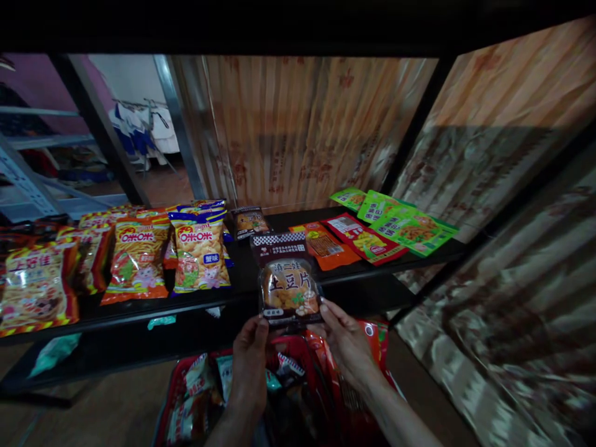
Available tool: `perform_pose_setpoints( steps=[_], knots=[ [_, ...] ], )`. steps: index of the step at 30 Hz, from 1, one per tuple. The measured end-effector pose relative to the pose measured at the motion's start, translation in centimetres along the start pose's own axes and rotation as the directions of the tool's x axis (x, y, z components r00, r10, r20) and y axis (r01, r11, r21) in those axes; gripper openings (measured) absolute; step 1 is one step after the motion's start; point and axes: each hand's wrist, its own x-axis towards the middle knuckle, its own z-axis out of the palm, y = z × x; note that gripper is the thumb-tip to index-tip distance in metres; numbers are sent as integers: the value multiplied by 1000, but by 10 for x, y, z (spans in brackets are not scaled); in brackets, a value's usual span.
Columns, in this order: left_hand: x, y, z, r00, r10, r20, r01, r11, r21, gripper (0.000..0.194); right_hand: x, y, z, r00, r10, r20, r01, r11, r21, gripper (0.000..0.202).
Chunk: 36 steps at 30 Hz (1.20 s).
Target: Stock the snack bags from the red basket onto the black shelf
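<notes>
Left hand: thumb and fingers closed on the lower left corner of the dark packet.
Right hand: fingers pinched on the lower right corner of the same packet.
Dark packet: one, brown-black, glossy; dotted band along the top edge, pale Chinese lettering on the header, larger dark characters across golden slices at the centre; printed front facing up toward the wearer.
Position: between the two hands and just beyond their fingertips, in front of the shelf's edge or over it; contact with the shelf cannot be told.
Black shelf: directly beyond both hands.
Second dark packet: one, similar design, behind the held one, beyond the left hand.
Purple-topped bag: upright, beyond the left hand and to its left, others behind it.
Orange bag: farther left of the left hand, next to yellow-and-red bags.
Orange packet: lying flat, just beyond the right hand, near a red packet.
Green packets: several, overlapping, beyond the right hand and to its right.
Red basket: below the hands, holding assorted packets; both forearms cover part of it.
</notes>
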Motion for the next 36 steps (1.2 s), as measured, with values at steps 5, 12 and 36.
perform_pose_setpoints(
  steps=[5,12,36],
  knots=[
    [21,18,22,983,184,2,-184,983,25,38,25,-23,18,997,-60,37,61,998,-24,36],
    [86,64,78,908,418,-36,-419,906,-60,10,103,-64,79,975,-199,98,201,979,-16,9],
    [183,49,75,849,345,-400,-417,902,-107,19,197,-6,115,995,-85,59,93,984,-155,10]
  ],
)
